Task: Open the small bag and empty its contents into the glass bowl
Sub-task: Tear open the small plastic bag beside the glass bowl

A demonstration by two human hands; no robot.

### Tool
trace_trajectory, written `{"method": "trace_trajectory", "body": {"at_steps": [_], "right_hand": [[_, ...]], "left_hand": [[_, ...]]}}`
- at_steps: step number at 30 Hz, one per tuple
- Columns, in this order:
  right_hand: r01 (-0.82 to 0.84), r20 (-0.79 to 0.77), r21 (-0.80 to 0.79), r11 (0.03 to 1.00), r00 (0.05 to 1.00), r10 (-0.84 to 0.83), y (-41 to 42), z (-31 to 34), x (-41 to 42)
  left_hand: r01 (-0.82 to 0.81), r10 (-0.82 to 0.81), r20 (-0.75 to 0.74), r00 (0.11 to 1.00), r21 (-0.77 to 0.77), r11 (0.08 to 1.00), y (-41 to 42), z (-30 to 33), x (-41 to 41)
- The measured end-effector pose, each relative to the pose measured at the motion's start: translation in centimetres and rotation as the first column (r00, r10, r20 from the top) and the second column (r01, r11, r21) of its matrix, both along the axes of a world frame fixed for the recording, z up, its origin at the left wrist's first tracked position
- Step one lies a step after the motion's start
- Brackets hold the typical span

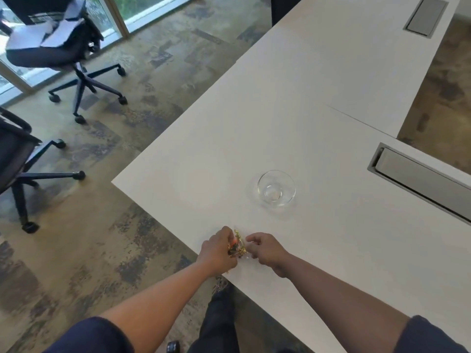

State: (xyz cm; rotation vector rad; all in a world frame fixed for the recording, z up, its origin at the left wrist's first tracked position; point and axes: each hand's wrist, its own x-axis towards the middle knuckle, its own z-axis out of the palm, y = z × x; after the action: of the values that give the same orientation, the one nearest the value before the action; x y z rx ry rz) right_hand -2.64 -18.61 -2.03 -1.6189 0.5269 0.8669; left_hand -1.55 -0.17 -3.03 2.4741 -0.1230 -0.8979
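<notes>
A small clear bag (239, 244) with a gold trim and dark and orange contents sits between my hands, near the front edge of the white table (318, 110). My left hand (219, 252) grips its left side, and my right hand (263, 248) pinches its right side. Much of the bag is hidden by my fingers. Whether the bag is open I cannot tell. The glass bowl (276, 189) stands empty on the table, beyond my hands and a little to the right, apart from both.
Grey cable hatches (418, 179) (425, 17) are set into the table on the right. Two office chairs (63, 52) (15, 161) stand on the carpet to the left. The table's corner (113, 182) lies left of my hands.
</notes>
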Motion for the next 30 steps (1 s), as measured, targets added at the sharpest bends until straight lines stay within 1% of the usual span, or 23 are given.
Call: {"method": "trace_trajectory", "body": {"at_steps": [2,5,8,11,12,14,16,18,20,21,23,27,30], "right_hand": [[0.011,0.047,-0.02,1.0,0.999,-0.01,-0.3,0.6,0.0],[0.01,0.043,-0.023,1.0,0.999,-0.009,-1.2,1.8,0.2],[0.02,0.059,0.045,0.999,0.998,-0.022,-2.3,3.0,0.3],[0.076,0.085,0.129,0.989,0.993,-0.087,-3.3,4.3,0.3],[0.094,0.086,0.15,0.984,0.99,-0.108,-3.6,4.6,0.3],[0.134,0.077,0.185,0.973,0.986,-0.151,-4.2,5.3,0.3],[0.188,0.063,0.227,0.956,0.976,-0.207,-4.9,5.9,0.3],[0.255,0.04,0.271,0.928,0.96,-0.276,-5.8,6.3,0.2],[0.311,0.021,0.303,0.901,0.943,-0.332,-6.7,6.7,0.2],[0.33,0.014,0.316,0.889,0.936,-0.352,-7.1,6.9,0.0],[0.36,0.006,0.337,0.87,0.923,-0.385,-7.8,7.2,-0.3],[0.385,-0.008,0.336,0.859,0.914,-0.406,-8.7,8.0,-1.0],[0.406,-0.016,0.352,0.843,0.903,-0.428,-9.8,8.6,-1.7]], "left_hand": [[0.034,-0.034,-0.007,0.999,-0.025,0.999,-0.2,0.5,0.3],[0.064,-0.065,-0.022,0.998,-0.054,0.996,-0.7,1.5,1.1],[0.096,-0.099,-0.052,0.994,-0.054,0.994,-1.5,2.6,2.1],[0.194,-0.194,-0.021,0.981,-0.018,0.981,-2.7,4.1,3.5],[0.203,-0.203,-0.02,0.979,-0.031,0.979,-3.1,4.8,3.9],[0.128,-0.134,-0.048,0.99,-0.113,0.985,-4.1,6.4,4.7],[-0.019,-0.002,-0.091,0.996,-0.225,0.974,-5.2,7.9,5.1],[-0.165,0.117,-0.162,0.98,-0.324,0.932,-6.2,9.0,5.4],[-0.257,0.15,-0.28,0.948,-0.399,0.88,-7.3,9.7,5.4],[-0.268,0.136,-0.32,0.938,-0.418,0.868,-7.8,10.0,5.4],[-0.247,0.094,-0.337,0.937,-0.445,0.861,-8.5,10.6,5.1],[-0.154,0.014,-0.28,0.96,-0.484,0.861,-9.9,11.3,4.6],[-0.146,0.006,-0.269,0.963,-0.504,0.851,-11.2,11.7,4.5]]}}
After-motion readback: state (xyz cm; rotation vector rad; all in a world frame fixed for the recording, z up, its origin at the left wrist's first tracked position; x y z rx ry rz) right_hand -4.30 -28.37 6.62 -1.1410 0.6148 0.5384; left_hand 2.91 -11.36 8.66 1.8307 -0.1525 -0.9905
